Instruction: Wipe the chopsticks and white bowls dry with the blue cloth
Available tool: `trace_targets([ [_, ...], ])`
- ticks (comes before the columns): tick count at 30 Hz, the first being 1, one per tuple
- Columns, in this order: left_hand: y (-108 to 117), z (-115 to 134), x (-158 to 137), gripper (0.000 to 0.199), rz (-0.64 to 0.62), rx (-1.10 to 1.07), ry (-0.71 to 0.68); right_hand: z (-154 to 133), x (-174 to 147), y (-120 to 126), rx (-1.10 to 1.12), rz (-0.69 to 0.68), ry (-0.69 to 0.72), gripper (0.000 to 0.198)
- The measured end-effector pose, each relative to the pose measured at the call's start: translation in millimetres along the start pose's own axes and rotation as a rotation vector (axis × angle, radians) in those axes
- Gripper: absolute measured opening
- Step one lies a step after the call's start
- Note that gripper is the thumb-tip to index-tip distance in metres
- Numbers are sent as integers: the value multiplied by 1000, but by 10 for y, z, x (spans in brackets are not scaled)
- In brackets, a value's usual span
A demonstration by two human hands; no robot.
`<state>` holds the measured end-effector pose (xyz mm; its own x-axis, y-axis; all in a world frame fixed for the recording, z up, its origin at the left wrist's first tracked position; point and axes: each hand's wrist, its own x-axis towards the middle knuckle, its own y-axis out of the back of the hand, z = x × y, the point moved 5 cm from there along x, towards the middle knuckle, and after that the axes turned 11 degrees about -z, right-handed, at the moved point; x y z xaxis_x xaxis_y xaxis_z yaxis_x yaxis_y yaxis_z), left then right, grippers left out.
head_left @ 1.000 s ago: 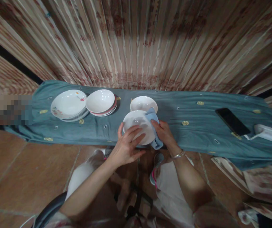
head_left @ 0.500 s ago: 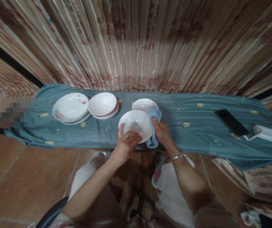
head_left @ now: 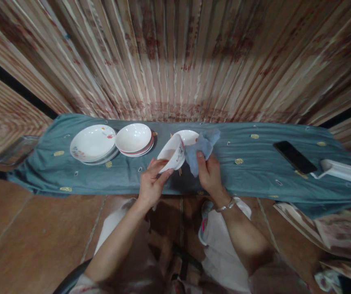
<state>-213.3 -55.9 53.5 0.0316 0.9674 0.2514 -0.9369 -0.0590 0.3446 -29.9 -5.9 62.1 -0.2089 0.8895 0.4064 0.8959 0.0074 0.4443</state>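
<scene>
My left hand (head_left: 153, 179) grips the near rim of a white bowl (head_left: 173, 155), which is tipped on its side so its patterned outer wall faces right. In my right hand (head_left: 208, 169) a light blue cloth (head_left: 201, 151) is bunched, just right of the bowl's patterned side; I cannot tell whether it touches. Behind the held bowl, a second white bowl (head_left: 187, 134) rests on the table, partly hidden by the first bowl and the cloth. To the left stand a stack of bowls (head_left: 134, 137) and a stack of flower-patterned plates (head_left: 92, 143).
A teal patterned cloth (head_left: 249, 179) covers the long narrow table. On its right lie a black phone (head_left: 294, 157) and a white stand-like object (head_left: 343, 171). A pleated curtain (head_left: 175, 73) hangs behind. A clear tray (head_left: 17, 150) shows beyond the left end.
The held bowl has turned from facing up to tilted on its side. My left hand has shifted to its near rim, and the cloth has moved from the right rim to beside the outer wall.
</scene>
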Motion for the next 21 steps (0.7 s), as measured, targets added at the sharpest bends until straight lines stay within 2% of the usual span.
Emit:
trace_targets([
  [3,-47,18,36,19,17,-185,53,-286,-62,-70,-176,-53,228,47],
  [5,-94,34,58,20,32,-345,86,-431,-112,-158,-245,-130,355,59],
  [7,-132,51,72,22,68,-492,106,-514,-155,-241,-290,-202,423,70],
  [13,-205,64,70,34,79,-731,150,-490,-177,-325,-293,-277,417,76],
  [18,-190,6,40,20,28,-782,146,-362,-89,-282,-172,-283,377,67],
  [21,-171,-14,29,15,31,-802,170,-367,-75,-281,-156,-295,385,70],
])
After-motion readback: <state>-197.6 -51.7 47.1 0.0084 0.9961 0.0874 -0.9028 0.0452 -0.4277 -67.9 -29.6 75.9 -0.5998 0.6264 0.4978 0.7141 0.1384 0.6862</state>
